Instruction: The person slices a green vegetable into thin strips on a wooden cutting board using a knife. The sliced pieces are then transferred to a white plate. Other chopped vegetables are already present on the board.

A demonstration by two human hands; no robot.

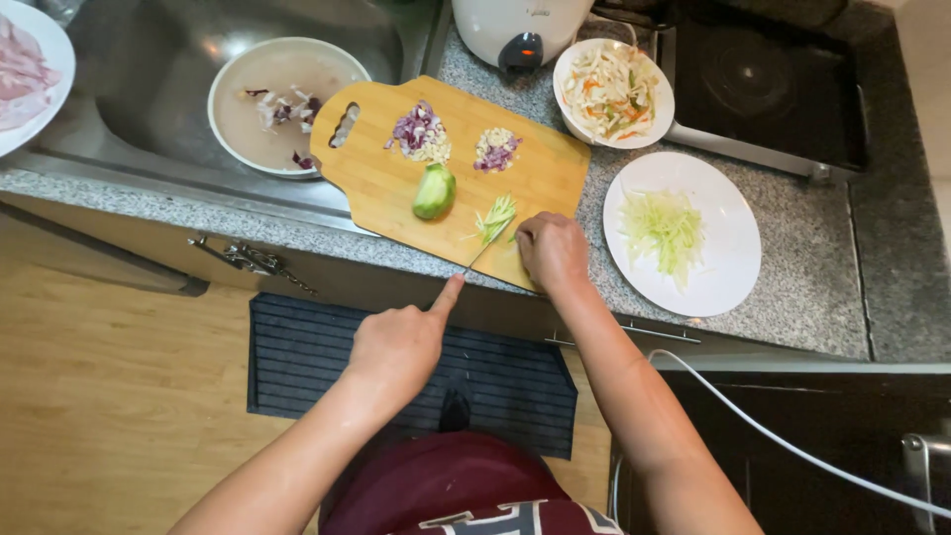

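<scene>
My left hand [396,342] grips a knife [482,254], with the index finger stretched along its spine. The blade tip rests on the bamboo cutting board [381,178] by a small pile of green strips [495,216]. My right hand [553,253] is curled with fingertips down on the board, right beside those strips. A green peeled fruit or vegetable piece [433,191] lies mid-board. Behind it sit chopped red onion with garlic [420,132] and a second small pile [495,149].
A white plate [728,267] with green shreds sits right of the board, and a bowl of mixed shredded vegetables [612,91] behind it. A bowl with onion scraps [282,104] is in the sink [149,89]. Also here: rice cooker [520,30], black cooktop [773,79], plate of raw meat [20,69].
</scene>
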